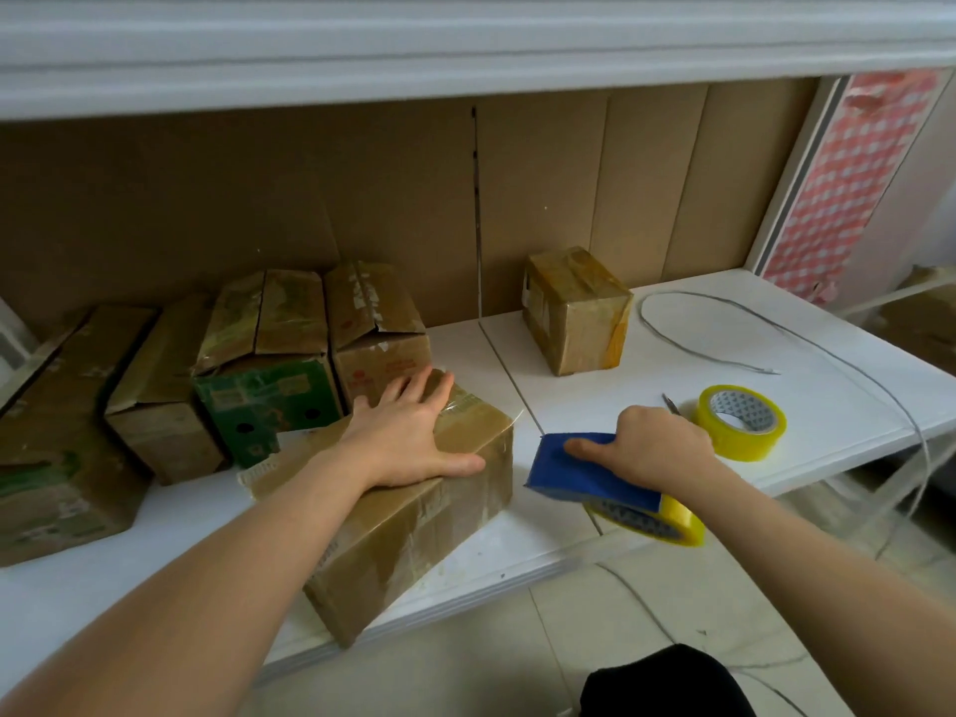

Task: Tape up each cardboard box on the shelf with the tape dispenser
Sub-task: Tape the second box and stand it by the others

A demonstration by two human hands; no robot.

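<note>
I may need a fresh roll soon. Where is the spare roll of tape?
In the head view, the spare tape roll lies flat on the white shelf at the right, just beyond the right hand holding the tape dispenser.

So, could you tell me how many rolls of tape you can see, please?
2. One loose roll lies flat on the shelf at the right; the other sits in the blue dispenser held by the right hand. No others visible.

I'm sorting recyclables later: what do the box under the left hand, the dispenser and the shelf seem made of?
Box: brown corrugated cardboard, partly glossy where clear tape covers it. Tape dispenser: blue, matte, likely plastic or painted metal; its roll looks like yellowish clear film. Shelf: smooth white board, probably laminate.
</note>
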